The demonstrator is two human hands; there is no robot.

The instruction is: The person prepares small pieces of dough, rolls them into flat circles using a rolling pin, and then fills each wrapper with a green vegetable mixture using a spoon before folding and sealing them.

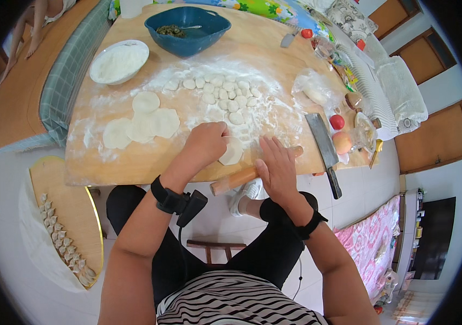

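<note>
Near the table's front edge lies a small round dough wrapper [231, 151], its rim pinched in the closed fingers of my left hand [206, 143]. My right hand [278, 168] rests with outstretched fingers on a wooden rolling pin [241, 179], which lies slantwise at the right of the wrapper; its palm covers part of the pin. Several rolled wrappers [152, 123] overlap on the left of the board. Beyond my hands, small floured dough pieces [225, 93] sit clustered in loose flour.
A white bowl of flour [120, 62] and a blue basin [187, 35] with filling and a spoon stand at the back. On the right lie a cleaver [323, 143], bagged dough [315, 93] and a red tomato [337, 122]. A lower board [87, 216] at left holds folded dumplings [60, 238].
</note>
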